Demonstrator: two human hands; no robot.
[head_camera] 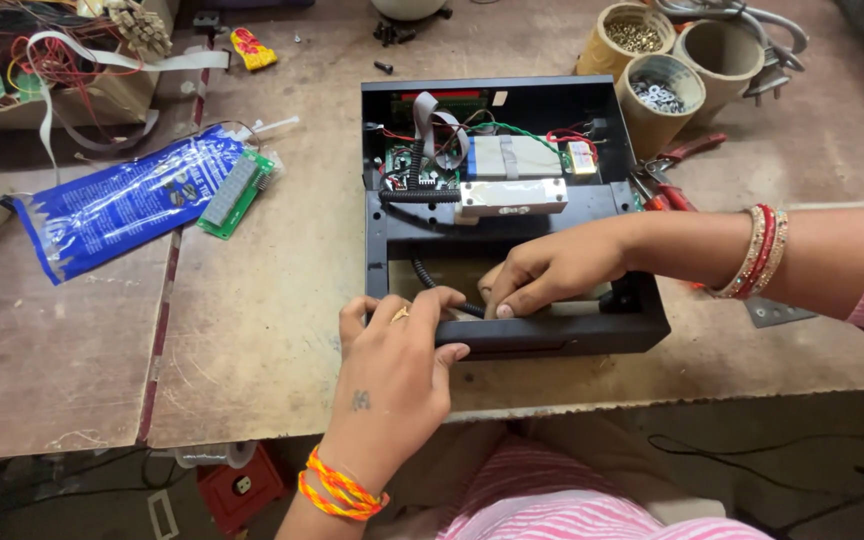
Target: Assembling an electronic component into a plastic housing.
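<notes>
Worn brown board makes up the worktop (pixel 252 300), scuffed and seamed, with the person seated at its near edge. Left hand (pixel 397 365) curls closed over the near wall of a black metal case (pixel 642 320), fingers hooked inside the rim and thumb outside. Right hand (pixel 542 275) reaches in from the right, fingertips pinched on a black corrugated cable (pixel 422 275) that lies on the case floor. Both hands sit at the case's near edge, so the case stretches directly away from them; its opening is roughly square, and the cable curves from the right fingertips up and left toward the far half. The right hand is the nearer to the cable.

Beyond the hands, across the middle of the case, lies a pale, smooth metal bar (pixel 512 197), long axis left to right. Behind it sit green circuit boards (pixel 407 165), a grey ribbon cable (pixel 442 125) and thin coloured wires.

Far right of the hands stand three cardboard tubes (pixel 657 110) holding small hardware, with red-handled pliers (pixel 677 165) beside them. Far left lies a glossy blue bag (pixel 117 205) with a small green board (pixel 235 192) on it.
</notes>
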